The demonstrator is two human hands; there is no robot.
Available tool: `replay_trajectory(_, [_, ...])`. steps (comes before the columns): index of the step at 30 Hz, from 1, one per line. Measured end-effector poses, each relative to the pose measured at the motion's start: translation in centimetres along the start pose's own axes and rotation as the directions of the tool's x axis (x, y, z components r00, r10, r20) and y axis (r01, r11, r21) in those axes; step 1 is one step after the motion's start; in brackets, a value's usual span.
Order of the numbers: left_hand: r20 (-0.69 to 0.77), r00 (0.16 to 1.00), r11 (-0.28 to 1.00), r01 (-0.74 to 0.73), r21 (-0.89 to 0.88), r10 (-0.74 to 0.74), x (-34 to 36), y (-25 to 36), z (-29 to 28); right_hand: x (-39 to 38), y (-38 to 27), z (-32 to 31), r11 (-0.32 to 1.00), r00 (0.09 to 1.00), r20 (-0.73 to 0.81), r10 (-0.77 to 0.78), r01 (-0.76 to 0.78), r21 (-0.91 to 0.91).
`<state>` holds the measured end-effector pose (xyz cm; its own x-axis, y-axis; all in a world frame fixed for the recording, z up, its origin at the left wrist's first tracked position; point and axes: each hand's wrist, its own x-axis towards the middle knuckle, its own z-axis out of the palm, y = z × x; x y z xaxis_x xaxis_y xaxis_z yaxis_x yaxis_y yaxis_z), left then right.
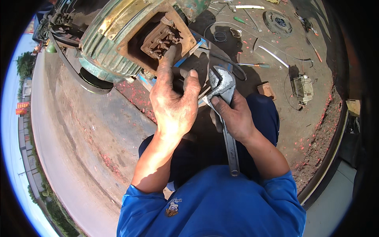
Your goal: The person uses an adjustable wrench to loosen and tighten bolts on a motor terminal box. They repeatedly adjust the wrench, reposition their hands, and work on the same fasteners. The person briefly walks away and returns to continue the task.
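Note:
A weathered green electric motor (104, 51) with cooling fins lies in front of me, its square rusty terminal box (127, 46) uncovered. Inside sits a terminal block (156, 38) with several threaded studs. My left hand (173, 100) reaches to the box, index finger stretched to the lower studs and thumb held apart; it holds nothing that I can see. Whether the fingertip touches a stud, I cannot tell. To its right, my right hand (239, 118) grips a large adjustable wrench (226, 86) just below the head. The jaws point up and away, and the handle hangs toward my lap.
A belt (71, 69) loops round the motor's left end. On the ground to the right lie a screwdriver (258, 65), a round metal cover (277, 23), a brown block (267, 90), a boxy metal part (303, 89) and loose wires. A road (49, 130) runs along the left.

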<state>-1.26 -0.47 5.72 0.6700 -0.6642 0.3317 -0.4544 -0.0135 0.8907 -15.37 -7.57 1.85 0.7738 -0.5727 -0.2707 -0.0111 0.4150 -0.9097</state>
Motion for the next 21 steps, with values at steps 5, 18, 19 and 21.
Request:
replay_trajectory(5, [-0.045,0.996,0.996,-0.075,0.053,0.078,-0.5,-0.4,1.0,-0.2,1.1,-1.7,0.999,1.000,-0.005,0.030,-0.029,0.025])
replay_trajectory(18, [0.009,0.995,0.977,-0.097,0.188,0.097,0.5,-0.3,2.3,0.5,1.1,-2.5,0.999,0.999,-0.019,0.028,-0.028,-0.023])
replay_trajectory(19, [0.026,0.998,0.979,-0.067,0.192,0.064,0.5,0.1,2.1,0.6,1.0,-2.4,0.999,0.999,-0.025,0.025,-0.025,-0.023])
replay_trajectory(21, [0.015,0.997,0.978,-0.079,0.192,0.078,0.6,-0.1,2.0,0.6,0.8,-2.4,0.998,1.000,-0.011,0.028,-0.029,-0.049])
